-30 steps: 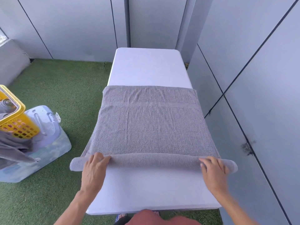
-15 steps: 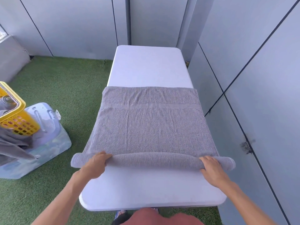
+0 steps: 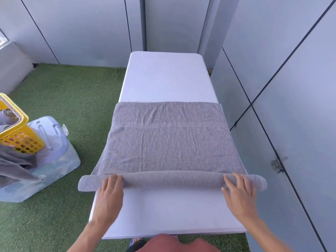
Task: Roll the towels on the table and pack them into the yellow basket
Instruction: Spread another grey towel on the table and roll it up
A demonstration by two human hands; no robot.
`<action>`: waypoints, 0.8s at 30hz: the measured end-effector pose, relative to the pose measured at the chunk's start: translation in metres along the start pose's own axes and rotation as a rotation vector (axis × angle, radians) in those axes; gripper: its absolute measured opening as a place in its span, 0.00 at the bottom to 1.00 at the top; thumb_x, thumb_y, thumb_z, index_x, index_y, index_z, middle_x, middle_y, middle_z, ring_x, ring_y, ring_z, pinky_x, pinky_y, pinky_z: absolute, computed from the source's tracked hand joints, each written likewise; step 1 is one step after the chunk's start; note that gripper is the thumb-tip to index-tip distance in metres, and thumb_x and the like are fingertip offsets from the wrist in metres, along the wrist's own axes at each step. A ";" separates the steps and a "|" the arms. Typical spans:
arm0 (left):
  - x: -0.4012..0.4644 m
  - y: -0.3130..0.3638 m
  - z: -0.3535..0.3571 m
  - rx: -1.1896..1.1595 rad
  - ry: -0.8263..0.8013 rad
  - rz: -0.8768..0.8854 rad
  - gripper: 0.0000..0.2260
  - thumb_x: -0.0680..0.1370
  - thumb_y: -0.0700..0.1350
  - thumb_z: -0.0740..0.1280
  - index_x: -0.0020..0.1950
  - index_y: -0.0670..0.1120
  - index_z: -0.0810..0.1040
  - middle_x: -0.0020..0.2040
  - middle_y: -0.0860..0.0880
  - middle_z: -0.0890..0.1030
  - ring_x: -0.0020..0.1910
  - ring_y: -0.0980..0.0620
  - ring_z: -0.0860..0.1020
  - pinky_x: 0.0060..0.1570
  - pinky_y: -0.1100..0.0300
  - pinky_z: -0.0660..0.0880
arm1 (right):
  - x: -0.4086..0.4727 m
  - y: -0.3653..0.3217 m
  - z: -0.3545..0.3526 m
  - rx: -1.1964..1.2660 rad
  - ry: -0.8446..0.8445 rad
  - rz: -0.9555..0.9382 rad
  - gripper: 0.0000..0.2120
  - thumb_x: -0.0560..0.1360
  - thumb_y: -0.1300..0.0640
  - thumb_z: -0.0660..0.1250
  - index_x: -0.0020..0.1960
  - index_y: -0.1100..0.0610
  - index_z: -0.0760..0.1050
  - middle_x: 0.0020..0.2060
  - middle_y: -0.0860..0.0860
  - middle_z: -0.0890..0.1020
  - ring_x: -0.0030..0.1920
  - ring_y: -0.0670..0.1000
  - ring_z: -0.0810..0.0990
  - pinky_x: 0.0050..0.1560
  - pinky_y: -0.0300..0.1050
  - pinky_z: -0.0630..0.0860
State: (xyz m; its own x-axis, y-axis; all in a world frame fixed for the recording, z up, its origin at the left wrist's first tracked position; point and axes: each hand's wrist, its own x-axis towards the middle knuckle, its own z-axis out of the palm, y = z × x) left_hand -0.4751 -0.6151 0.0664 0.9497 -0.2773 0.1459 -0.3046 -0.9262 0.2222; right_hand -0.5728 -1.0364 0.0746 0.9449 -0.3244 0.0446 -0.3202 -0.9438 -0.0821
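Rolling in progress: grey towel (image 3: 169, 142) lies flat across the white bench (image 3: 167, 79), its near edge wound into a low roll (image 3: 172, 180) that runs the full width of the bench and overhangs both long sides.

Left hand (image 3: 109, 195) rests palm-down on the roll near its left end; left fingers (image 3: 113, 180) are straight, held close together, tips lying on top of the roll, not curled round it. Right hand (image 3: 240, 197) sits likewise near the right end; right fingers (image 3: 236, 180) are straight and slightly spread, tips on the crest of the roll (thumb lies low against the near face of the roll). Neither hand pinches the cloth.

Beyond the fingertips the unrolled part of the towel stretches away flat, with a woven band crossing it towards the far edge and a few creases past that band. Beyond the towel's far edge is bare bench top. On the palm side of the fingers, bare bench runs back to the near edge.

Outboard of the left fingers, well apart and down on the green turf (image 3: 72, 99), stands the yellow basket (image 3: 21, 140), cut by the frame edge; a rolled grey towel end shows inside it. It sits on a clear plastic bin (image 3: 54, 160), with loose grey cloth (image 3: 12, 166) hanging over the bin. Outboard of the right fingers, a grey panelled wall (image 3: 291, 106) stands just beside the bench.
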 end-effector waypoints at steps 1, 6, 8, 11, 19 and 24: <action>-0.004 0.001 0.003 0.024 -0.038 0.010 0.18 0.73 0.41 0.69 0.61 0.39 0.73 0.57 0.42 0.73 0.53 0.40 0.72 0.49 0.47 0.76 | -0.002 0.001 0.005 -0.006 -0.062 -0.011 0.26 0.68 0.51 0.75 0.64 0.55 0.76 0.62 0.57 0.73 0.65 0.60 0.67 0.60 0.66 0.67; 0.019 -0.001 0.007 0.045 -0.137 0.001 0.31 0.62 0.34 0.76 0.63 0.39 0.71 0.57 0.42 0.75 0.56 0.40 0.72 0.53 0.47 0.73 | 0.033 0.006 0.004 0.031 -0.214 -0.020 0.29 0.67 0.58 0.74 0.67 0.55 0.72 0.61 0.53 0.73 0.66 0.56 0.64 0.65 0.66 0.62; 0.030 -0.002 0.008 0.037 -0.147 -0.023 0.27 0.61 0.30 0.74 0.57 0.42 0.72 0.51 0.45 0.76 0.51 0.42 0.73 0.49 0.49 0.74 | 0.047 0.007 -0.002 0.051 -0.279 -0.014 0.25 0.71 0.59 0.70 0.67 0.53 0.71 0.59 0.50 0.73 0.66 0.55 0.66 0.67 0.61 0.60; 0.035 -0.005 0.006 0.003 -0.220 -0.053 0.20 0.62 0.27 0.71 0.49 0.44 0.74 0.46 0.47 0.76 0.48 0.42 0.74 0.45 0.50 0.74 | 0.049 0.009 -0.011 0.037 -0.417 -0.027 0.23 0.73 0.56 0.67 0.67 0.52 0.69 0.61 0.49 0.72 0.67 0.53 0.65 0.66 0.57 0.61; 0.054 -0.024 -0.019 -0.253 -0.600 -0.197 0.18 0.75 0.33 0.62 0.64 0.44 0.74 0.59 0.44 0.74 0.59 0.45 0.73 0.56 0.60 0.66 | 0.056 0.017 -0.043 0.401 -0.720 0.116 0.22 0.67 0.58 0.74 0.56 0.45 0.70 0.57 0.48 0.74 0.54 0.50 0.77 0.46 0.42 0.76; 0.045 -0.020 -0.016 -0.176 -0.163 -0.211 0.13 0.71 0.31 0.67 0.50 0.46 0.78 0.49 0.45 0.72 0.45 0.43 0.71 0.46 0.47 0.73 | 0.047 0.010 -0.033 0.350 -0.121 0.026 0.12 0.70 0.63 0.72 0.46 0.47 0.77 0.52 0.50 0.74 0.56 0.56 0.74 0.54 0.48 0.71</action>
State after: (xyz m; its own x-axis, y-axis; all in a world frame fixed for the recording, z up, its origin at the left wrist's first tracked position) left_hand -0.4278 -0.6049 0.0837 0.9882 -0.1340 -0.0745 -0.0939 -0.9130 0.3970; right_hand -0.5339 -1.0627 0.1084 0.9446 -0.3188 -0.0783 -0.3214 -0.8497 -0.4180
